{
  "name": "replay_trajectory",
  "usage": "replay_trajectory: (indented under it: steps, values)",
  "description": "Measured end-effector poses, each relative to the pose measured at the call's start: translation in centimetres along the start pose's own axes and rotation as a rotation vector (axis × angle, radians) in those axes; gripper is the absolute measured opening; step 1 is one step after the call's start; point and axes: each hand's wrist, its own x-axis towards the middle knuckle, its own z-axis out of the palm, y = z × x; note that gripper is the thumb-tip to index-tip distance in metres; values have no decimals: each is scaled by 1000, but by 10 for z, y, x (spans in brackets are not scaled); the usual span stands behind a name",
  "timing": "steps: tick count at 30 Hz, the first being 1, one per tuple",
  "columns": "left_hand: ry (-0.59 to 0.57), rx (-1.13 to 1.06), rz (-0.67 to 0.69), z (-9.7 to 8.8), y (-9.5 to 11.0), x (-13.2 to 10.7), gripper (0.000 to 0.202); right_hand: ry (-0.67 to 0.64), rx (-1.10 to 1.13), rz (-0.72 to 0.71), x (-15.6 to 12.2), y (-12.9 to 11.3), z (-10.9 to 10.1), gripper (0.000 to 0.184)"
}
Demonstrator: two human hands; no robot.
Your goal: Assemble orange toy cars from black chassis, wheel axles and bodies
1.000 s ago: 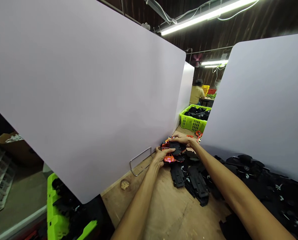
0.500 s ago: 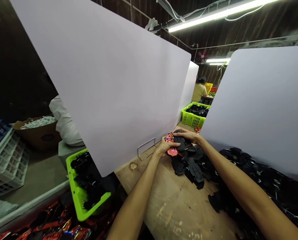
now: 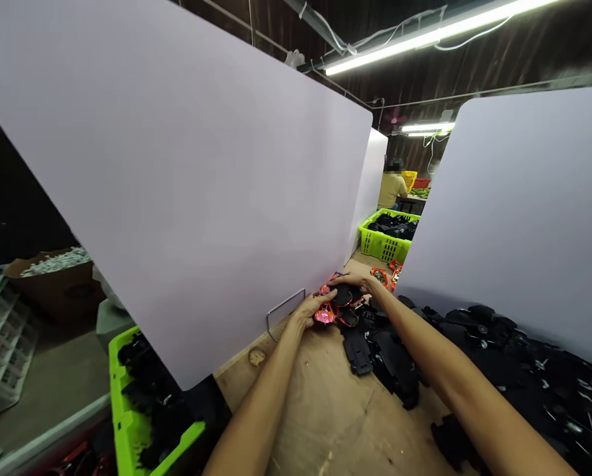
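An orange toy car body lies against a black plastic base, the pair held together at the far end of the worktop. The left grip is narrow, closed around the body's near side; the right grip spreads wider across the base from above. Just beyond the right grip lie more orange bodies; below it, black bases are heaped. A wire stand sits just left of the left grip, against a white panel.
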Motion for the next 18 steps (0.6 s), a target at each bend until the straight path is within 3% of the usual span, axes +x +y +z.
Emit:
replay_trajectory:
  steps: [6, 12, 18]
  values:
    - [-41, 2, -57, -21, 6, 12, 50, 4, 119, 78, 24, 6, 11, 36]
    - [-122, 24, -131, -44, 16, 24, 46, 70, 206, 106, 42, 9, 13, 39]
    - [-131, -41, -110, -53, 21, 41, 43, 5, 178, 139, 58, -3, 12, 37]
